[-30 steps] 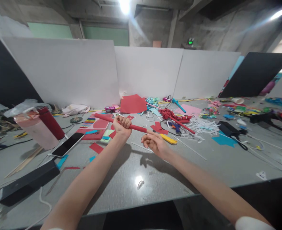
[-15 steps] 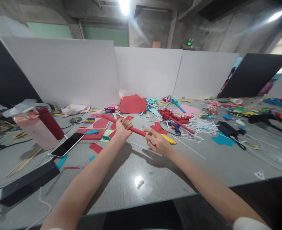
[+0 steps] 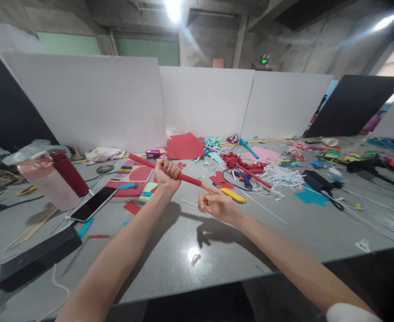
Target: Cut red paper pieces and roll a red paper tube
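My left hand is wrapped round the middle of a red stick, holding it above the table at a slant. The stick's right end reaches towards my right hand. That hand has its index finger stretched out to the stick's end, while the other fingers are curled with nothing visible in them. Just behind my right hand lies a yellow cutter. Red paper scraps lie behind the hands, and a red sheet is near the white boards.
On the left are a pink bottle, a red bottle, a phone and a black power strip. White paper shreds, a blue paper star and cables are on the right.
My left hand and the red stick have shifted to the left and slightly up. My right hand has let go of the stick's body, its index finger now stretched out.
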Tool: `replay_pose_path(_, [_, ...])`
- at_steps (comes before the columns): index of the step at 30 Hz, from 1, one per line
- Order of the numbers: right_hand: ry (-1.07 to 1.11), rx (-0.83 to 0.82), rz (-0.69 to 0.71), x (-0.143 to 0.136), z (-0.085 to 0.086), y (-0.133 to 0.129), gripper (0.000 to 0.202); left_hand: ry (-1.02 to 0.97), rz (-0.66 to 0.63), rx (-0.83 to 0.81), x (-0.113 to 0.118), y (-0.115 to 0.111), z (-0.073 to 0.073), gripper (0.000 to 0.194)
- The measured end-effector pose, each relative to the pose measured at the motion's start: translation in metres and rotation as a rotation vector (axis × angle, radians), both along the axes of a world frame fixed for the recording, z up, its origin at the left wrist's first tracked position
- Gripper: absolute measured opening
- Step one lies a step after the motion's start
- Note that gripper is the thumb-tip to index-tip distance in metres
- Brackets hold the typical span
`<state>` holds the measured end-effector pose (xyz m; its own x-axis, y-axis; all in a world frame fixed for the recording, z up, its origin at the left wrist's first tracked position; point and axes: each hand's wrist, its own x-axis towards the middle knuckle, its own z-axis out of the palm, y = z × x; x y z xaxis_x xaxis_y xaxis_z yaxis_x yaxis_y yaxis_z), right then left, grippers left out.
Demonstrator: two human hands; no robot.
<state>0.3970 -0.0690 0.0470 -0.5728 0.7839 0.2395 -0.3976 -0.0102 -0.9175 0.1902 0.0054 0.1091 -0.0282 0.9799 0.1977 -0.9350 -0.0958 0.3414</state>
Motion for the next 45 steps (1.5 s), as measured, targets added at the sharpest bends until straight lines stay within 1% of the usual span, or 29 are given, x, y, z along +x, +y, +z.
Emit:
replay_pose_path(3, [0.121,-0.047,-0.106,-0.006,0.0,0.001,0.02,-0.008,0.013,0.018,0.003,0.0,-0.002,0.05])
replay_pose_path(5, [0.114,-0.003,-0.174,-0.008,-0.003,0.004,0.018,-0.005,0.021,-0.01,0.007,-0.001,-0.004,0.049])
replay_pose_path(8, [0.01,0.135,-0.263,-0.008,-0.007,0.009,0.019,-0.011,0.043,-0.09,0.012,-0.003,-0.007,0.048])
replay_pose_path(11, [-0.115,0.28,-0.349,-0.006,-0.008,0.012,0.016,-0.026,0.05,-0.144,0.015,-0.004,-0.007,0.047])
replay_pose_path(14, [-0.231,0.433,-0.432,-0.004,-0.005,0.011,0.018,-0.033,0.028,-0.185,0.015,-0.005,-0.006,0.047])
replay_pose_path(17, [-0.298,0.578,-0.511,-0.002,-0.003,0.009,0.021,-0.055,0.0,-0.229,0.016,-0.006,-0.005,0.045])
replay_pose_path(20, [-0.396,0.777,-0.585,0.005,-0.003,0.01,0.023,-0.062,-0.032,-0.258,0.018,-0.007,-0.005,0.045])
replay_pose_path(22, [-0.471,0.933,-0.603,0.011,-0.003,0.013,0.023,-0.055,-0.048,-0.271,0.018,-0.007,-0.005,0.045])
replay_pose_path(25, [-0.557,1.14,-0.569,0.019,-0.005,0.02,0.02,-0.046,-0.07,-0.274,0.017,-0.007,-0.003,0.046])
replay_pose_path(28, [-0.667,1.29,-0.547,0.027,-0.004,0.025,0.021,-0.041,-0.091,-0.269,0.014,-0.008,0.001,0.046])
replay_pose_path(32, [-0.824,1.45,-0.582,0.032,-0.001,0.028,0.022,-0.039,-0.106,-0.277,0.014,-0.009,0.005,0.046])
replay_pose_path(35, [-0.863,1.486,-0.595,0.033,0.001,0.029,0.021,-0.04,-0.116,-0.251,0.015,-0.009,0.005,0.045])
replay_pose_path(37, [-0.827,1.442,-0.584,0.03,0.0,0.028,0.021,-0.033,-0.12,-0.218,0.013,-0.007,0.005,0.045])
replay_pose_path(39, [-0.73,1.346,-0.562,0.027,-0.003,0.026,0.025,-0.023,-0.097,-0.196,0.008,-0.004,0.007,0.046])
replay_pose_path(42, [-0.554,1.203,-0.591,0.024,-0.006,0.022,0.042,-0.022,0.016,-0.187,-0.01,0.004,0.013,0.045])
replay_pose_path(44, [-0.485,1.181,-0.658,0.025,-0.005,0.018,0.051,-0.02,0.094,-0.184,-0.024,0.009,0.017,0.044])
replay_pose_path(45, [-0.478,1.196,-0.69,0.026,-0.003,0.016,0.054,-0.018,0.117,-0.187,-0.03,0.011,0.019,0.043])
